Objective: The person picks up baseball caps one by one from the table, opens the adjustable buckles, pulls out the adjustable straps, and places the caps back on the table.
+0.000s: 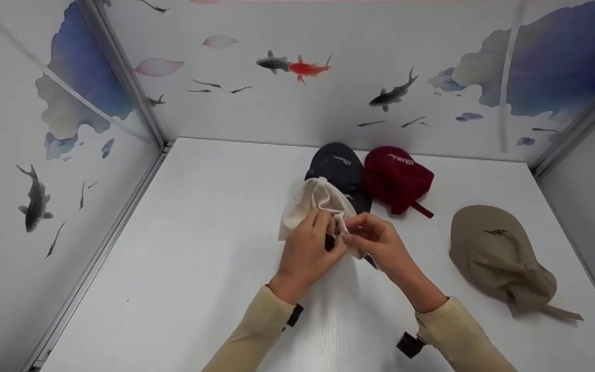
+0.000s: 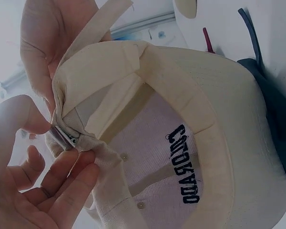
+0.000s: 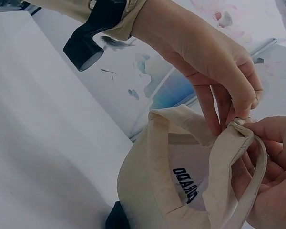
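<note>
1. Head: we see left hand (image 1: 306,253) and right hand (image 1: 382,242) angled inward, meeting at near side of cream cap (image 1: 300,207), nearer than dark cap (image 1: 334,164), left of red cap (image 1: 394,178).
2. Left wrist: we log left hand pinching metal buckle (image 2: 63,138), thumb against fingers.
3. Right wrist: we log right hand pinching strap (image 3: 260,167), left hand's fingers pointing down.
</note>
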`<action>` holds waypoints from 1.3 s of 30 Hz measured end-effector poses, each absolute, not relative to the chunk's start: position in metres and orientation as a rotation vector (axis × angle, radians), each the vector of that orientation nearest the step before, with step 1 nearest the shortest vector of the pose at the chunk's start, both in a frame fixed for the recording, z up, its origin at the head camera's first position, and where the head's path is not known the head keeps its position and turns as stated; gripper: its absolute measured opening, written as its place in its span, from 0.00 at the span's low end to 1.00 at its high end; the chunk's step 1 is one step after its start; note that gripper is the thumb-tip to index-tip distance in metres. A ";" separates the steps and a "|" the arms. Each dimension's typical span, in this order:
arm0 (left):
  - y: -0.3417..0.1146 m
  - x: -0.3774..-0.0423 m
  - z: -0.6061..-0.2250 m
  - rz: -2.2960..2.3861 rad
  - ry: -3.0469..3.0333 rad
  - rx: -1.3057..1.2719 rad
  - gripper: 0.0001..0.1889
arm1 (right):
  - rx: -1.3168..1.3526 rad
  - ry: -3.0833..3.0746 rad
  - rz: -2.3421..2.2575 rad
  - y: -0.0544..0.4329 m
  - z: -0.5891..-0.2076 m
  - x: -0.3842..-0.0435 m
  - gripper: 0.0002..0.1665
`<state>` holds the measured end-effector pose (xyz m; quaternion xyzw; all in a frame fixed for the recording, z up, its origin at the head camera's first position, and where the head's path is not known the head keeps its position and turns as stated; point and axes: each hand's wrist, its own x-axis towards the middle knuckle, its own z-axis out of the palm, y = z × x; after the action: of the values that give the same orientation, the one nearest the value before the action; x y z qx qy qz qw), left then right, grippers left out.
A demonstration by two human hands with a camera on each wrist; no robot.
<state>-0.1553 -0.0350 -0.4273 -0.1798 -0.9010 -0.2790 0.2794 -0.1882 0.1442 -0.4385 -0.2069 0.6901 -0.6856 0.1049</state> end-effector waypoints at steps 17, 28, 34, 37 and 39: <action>-0.039 -0.155 -0.426 -0.812 -2.379 -0.495 0.11 | -0.611 1.994 -2.073 0.145 -0.441 -0.186 0.09; -0.041 -0.156 -0.426 -0.848 -2.402 -0.500 0.10 | -0.520 1.999 -2.073 0.145 -0.442 -0.186 0.11; -0.041 -0.157 -0.427 -0.867 -2.377 -0.511 0.09 | -0.513 1.985 -2.066 0.147 -0.443 -0.186 0.10; -0.041 -0.156 -0.428 -0.882 -2.368 -0.512 0.09 | -0.489 1.977 -2.067 0.148 -0.442 -0.185 0.09; -0.041 -0.156 -0.429 -0.898 -2.370 -0.513 0.10 | -0.459 1.963 -2.072 0.148 -0.442 -0.185 0.08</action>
<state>-0.1563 -0.0411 -0.4285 -0.1907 -0.8814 -0.3338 0.2744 -0.1851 0.1477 -0.4416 -0.1577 0.6737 -0.7110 0.1252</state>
